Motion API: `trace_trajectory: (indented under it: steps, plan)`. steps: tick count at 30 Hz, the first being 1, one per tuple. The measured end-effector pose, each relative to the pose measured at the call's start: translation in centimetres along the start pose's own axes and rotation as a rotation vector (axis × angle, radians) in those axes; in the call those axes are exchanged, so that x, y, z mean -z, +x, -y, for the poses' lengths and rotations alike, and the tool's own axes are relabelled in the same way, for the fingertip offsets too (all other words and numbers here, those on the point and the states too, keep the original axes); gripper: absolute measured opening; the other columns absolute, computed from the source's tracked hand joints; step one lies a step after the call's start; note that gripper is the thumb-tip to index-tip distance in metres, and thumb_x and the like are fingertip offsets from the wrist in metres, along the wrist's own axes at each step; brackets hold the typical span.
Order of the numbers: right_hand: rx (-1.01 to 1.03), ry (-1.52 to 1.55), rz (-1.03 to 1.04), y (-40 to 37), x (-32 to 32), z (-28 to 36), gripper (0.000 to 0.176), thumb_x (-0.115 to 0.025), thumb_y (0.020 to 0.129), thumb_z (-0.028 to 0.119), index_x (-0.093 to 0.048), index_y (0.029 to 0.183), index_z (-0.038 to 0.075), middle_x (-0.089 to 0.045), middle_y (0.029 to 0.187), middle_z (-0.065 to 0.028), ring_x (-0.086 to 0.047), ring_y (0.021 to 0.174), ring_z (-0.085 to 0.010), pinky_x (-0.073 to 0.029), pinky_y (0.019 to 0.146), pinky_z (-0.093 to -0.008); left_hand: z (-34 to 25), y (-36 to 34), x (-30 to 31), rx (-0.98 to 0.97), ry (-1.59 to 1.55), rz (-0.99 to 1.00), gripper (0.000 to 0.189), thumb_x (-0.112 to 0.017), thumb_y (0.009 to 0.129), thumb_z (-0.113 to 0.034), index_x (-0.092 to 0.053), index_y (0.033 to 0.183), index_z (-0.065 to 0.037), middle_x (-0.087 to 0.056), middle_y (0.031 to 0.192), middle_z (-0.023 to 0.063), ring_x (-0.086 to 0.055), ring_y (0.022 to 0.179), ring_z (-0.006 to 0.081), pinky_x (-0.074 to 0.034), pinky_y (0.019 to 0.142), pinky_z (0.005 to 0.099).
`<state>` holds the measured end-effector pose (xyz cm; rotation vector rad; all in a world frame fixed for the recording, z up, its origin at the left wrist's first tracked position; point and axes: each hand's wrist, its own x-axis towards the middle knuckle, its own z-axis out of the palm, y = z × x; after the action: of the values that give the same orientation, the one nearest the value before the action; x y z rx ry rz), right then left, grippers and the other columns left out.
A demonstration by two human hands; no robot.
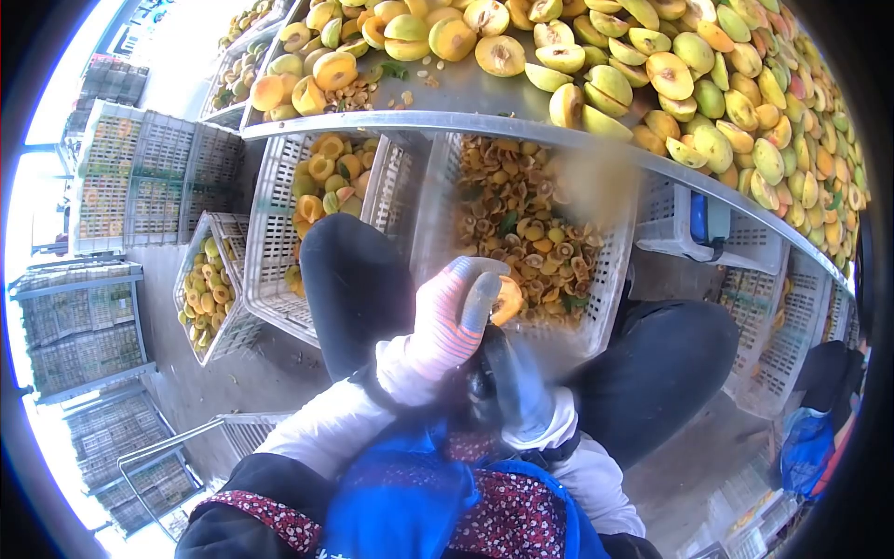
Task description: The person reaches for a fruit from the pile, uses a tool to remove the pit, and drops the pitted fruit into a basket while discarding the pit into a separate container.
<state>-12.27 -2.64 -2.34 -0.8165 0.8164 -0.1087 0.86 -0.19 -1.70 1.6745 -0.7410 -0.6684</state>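
Note:
My left hand (449,312), in a pink-and-white striped glove with grey fingertips, is closed around an orange peach half (507,300). The cut side of the fruit faces right, by the thumb. Just below it is my right hand (523,387), gloved and smeared by motion, its fingers not readable. A dark shape lies between the two hands, too blurred to name. Both hands are over my lap, in front of a white crate (610,307) filled with brown pits and fruit scraps.
A metal-edged table (419,120) ahead carries a large heap of halved peaches (712,102). Left of my knees, a crate (265,233) and a smaller crate (233,340) hold more fruit. Stacked crates (154,177) stand farther left. Another person (815,438) sits at the far right.

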Motion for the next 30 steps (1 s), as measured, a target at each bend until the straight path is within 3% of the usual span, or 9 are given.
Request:
trace_trajectory:
  steps: [3,5,8,15,17,22,25,28,30]
  plan:
    - [0.114,0.034,0.14,0.0,0.1,-0.3,0.044,-0.044,0.094,0.054,-0.054,0.089,0.012,-0.047,0.059,0.0005,-0.035,0.035,-0.0096,-0.025,0.031,-0.0227,0.3,0.2,0.3,0.073,-0.085,0.077,0.028,-0.05,0.096,-0.024,-0.062,0.103,0.001,-0.065,0.087,0.0064,-0.059,0.079,0.0105,-0.048,0.073,0.0253]
    - [-0.371,0.637,0.354,1.0,1.1,0.4,0.047,-0.04,0.094,0.056,-0.054,0.091,0.011,-0.045,0.058,0.0015,-0.034,0.036,-0.0077,-0.024,0.031,-0.0212,0.6,0.9,0.7,0.122,-0.189,0.165,0.03,-0.05,0.097,-0.026,-0.061,0.104,0.0,-0.065,0.088,0.0059,-0.06,0.078,0.0102,-0.048,0.072,0.0249]
    - [-0.475,1.089,0.738,1.6,1.6,0.4,0.051,-0.034,0.097,0.055,-0.054,0.093,0.009,-0.039,0.058,0.0024,-0.033,0.037,-0.0058,-0.024,0.032,-0.0194,0.5,1.0,0.5,0.276,-0.38,0.206,0.031,-0.05,0.097,-0.028,-0.06,0.105,-0.001,-0.065,0.087,0.0057,-0.06,0.077,0.01,-0.048,0.071,0.024]
    - [-0.186,1.282,1.022,2.0,1.3,2.2,0.048,-0.033,0.099,0.049,-0.052,0.1,0.005,-0.04,0.063,0.0004,-0.034,0.039,-0.006,-0.032,0.032,-0.0197,2.4,0.6,-0.4,0.592,-0.698,-0.018,0.041,-0.051,0.095,-0.041,-0.064,0.1,-0.004,-0.066,0.091,0.0064,-0.063,0.08,0.0137,-0.05,0.074,0.0268]
    - [-0.342,1.46,0.532,2.2,1.8,2.3,0.049,-0.037,0.097,0.051,-0.05,0.097,0.005,-0.042,0.063,-0.0003,-0.035,0.041,-0.0061,-0.03,0.034,-0.0215,3.0,0.6,0.4,0.592,-0.67,-0.152,0.047,-0.051,0.093,-0.048,-0.063,0.102,-0.004,-0.067,0.093,0.0067,-0.064,0.083,0.0152,-0.051,0.077,0.0278]
    - [-0.411,0.691,0.156,3.4,2.1,1.5,0.034,-0.048,0.094,0.045,-0.05,0.091,0.012,-0.047,0.073,-0.0018,-0.044,0.05,-0.0104,-0.034,0.042,-0.0237,1.9,1.9,6.1,0.523,-0.505,-0.239,0.051,-0.05,0.091,-0.054,-0.062,0.105,-0.006,-0.066,0.091,0.0043,-0.065,0.074,0.0135,-0.052,0.055,0.0231]
    - [-0.313,0.577,-0.096,2.6,0.7,2.7,0.03,-0.052,0.093,0.044,-0.049,0.09,0.014,-0.049,0.069,-0.0022,-0.043,0.048,-0.01,-0.034,0.042,-0.0225,0.7,3.2,11.1,0.025,-0.168,-0.576,0.035,-0.052,0.095,-0.034,-0.064,0.098,-0.001,-0.066,0.091,0.0072,-0.061,0.077,0.0144,-0.051,0.073,0.026]
    - [-0.207,0.646,-0.082,2.8,2.1,1.2,0.03,-0.055,0.092,0.045,-0.053,0.09,0.014,-0.05,0.063,-0.0018,-0.044,0.046,-0.0101,-0.035,0.04,-0.0232,1.0,5.3,19.3,-0.225,1.34,-0.551,0.022,-0.064,0.086,-0.022,-0.066,0.1,-0.005,-0.065,0.089,0.0128,-0.062,0.081,0.0287,-0.049,0.076,0.0357]
    - [-0.278,0.62,-0.171,3.4,1.5,1.2,0.032,-0.054,0.092,0.046,-0.055,0.089,0.014,-0.049,0.06,-0.0011,-0.043,0.044,-0.0106,-0.035,0.04,-0.0237,0.6,6.8,18.6,-0.3,1.319,-0.541,0.021,-0.067,0.081,-0.02,-0.068,0.096,-0.006,-0.065,0.086,0.0134,-0.061,0.079,0.032,-0.048,0.076,0.0394]
